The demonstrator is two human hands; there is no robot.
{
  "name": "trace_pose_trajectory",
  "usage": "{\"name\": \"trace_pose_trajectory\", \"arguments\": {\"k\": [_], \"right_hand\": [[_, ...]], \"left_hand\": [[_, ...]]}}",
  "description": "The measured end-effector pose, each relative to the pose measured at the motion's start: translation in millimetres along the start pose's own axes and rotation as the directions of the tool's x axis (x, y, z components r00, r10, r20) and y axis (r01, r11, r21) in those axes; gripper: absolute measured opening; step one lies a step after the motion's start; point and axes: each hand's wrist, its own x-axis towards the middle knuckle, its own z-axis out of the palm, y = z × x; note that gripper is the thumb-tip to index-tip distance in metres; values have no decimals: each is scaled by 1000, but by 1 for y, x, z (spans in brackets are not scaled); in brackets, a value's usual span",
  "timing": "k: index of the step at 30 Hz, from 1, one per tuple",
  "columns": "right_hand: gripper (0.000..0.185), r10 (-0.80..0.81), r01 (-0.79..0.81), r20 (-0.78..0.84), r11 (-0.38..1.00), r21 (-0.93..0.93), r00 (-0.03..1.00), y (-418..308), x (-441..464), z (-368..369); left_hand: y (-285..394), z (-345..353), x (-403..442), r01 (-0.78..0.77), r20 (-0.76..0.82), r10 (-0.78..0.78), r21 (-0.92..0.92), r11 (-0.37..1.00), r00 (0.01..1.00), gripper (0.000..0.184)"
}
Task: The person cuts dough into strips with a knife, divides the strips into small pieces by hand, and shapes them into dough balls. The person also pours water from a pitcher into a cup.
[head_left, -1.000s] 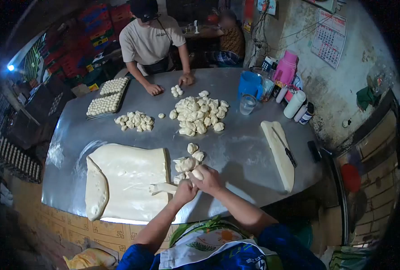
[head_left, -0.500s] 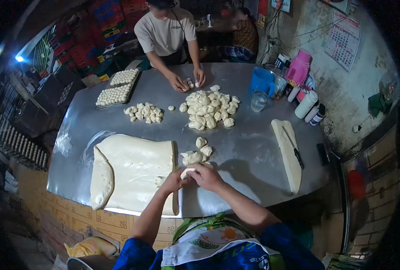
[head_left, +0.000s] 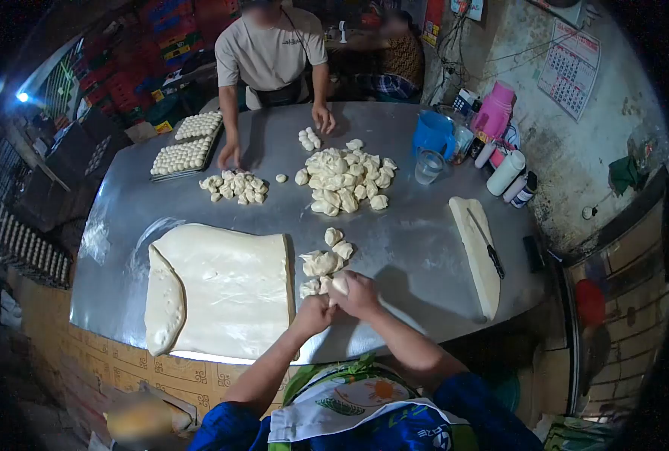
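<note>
My left hand [head_left: 315, 314] and my right hand [head_left: 358, 296] meet above the metal table, fingers closed. A pale lump of dough [head_left: 340, 285] shows at the top of my right fist; my left fingers press against its lower part, which is mostly hidden. Just beyond them lie several torn dough pieces [head_left: 321, 263]. To the left spreads a large folded dough sheet [head_left: 221, 289], its right edge beside my left hand. A big heap of dough pieces [head_left: 343, 179] sits farther back.
A long dough strip [head_left: 466, 244] with a knife [head_left: 492, 255] on it lies at right. Behind are a blue jug [head_left: 432, 134], a clear cup [head_left: 428, 167] and bottles. A co-worker [head_left: 270, 52] reaches over a small dough pile [head_left: 234, 186] near a tray of dough balls [head_left: 180, 158].
My hands have shifted slightly right, the right fist now wrapped round the dough. More dough shows just beyond them. The co-worker's hands have parted, one reaching to the small pile.
</note>
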Motion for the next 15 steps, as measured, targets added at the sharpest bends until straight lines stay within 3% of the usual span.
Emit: {"name": "trace_pose_trajectory", "arguments": {"k": [1,2,4,6,7,9,10,11,12,14,15], "right_hand": [[45,116,-111,79,992,-65,990,13,1,3],[45,118,-114,74,992,-63,990,17,-2,1],[42,4,-14,-106,996,-91,994,20,-15,4],[39,-118,86,-235,986,-139,965,19,-9,-5],[38,-151,112,-272,982,-154,950,20,-11,-5],[34,-256,266,-126,962,64,958,-8,-10,-27],[33,-317,323,-63,929,182,946,-24,-7,-38],[31,-378,360,-4,880,310,926,-33,-9,-43],[31,-378,359,-1,877,319,926,-38,-8,-46],[29,-346,359,-103,856,372,933,-47,1,-56],[28,-326,359,-152,847,393,933,-49,4,-61]], "left_hand": [[1,1,1,-24,89,4,215,976,996,40],[6,-1,2,-28,93,7,219,975,996,40],[17,-4,-8,-10,-87,0,-114,993,996,45],[26,-12,3,-76,-300,-62,-427,901,952,50],[7,-1,9,-194,-477,-8,-374,907,879,52],[9,-6,30,-313,-642,57,-292,904,765,53],[45,-30,32,-339,-666,196,-90,937,720,51],[51,-34,28,-338,-661,261,11,941,703,49],[57,-38,24,-336,-654,324,113,935,683,48],[20,-32,24,-98,-460,14,-160,982,888,43],[8,-31,25,44,-322,-135,-274,961,937,41]]}}
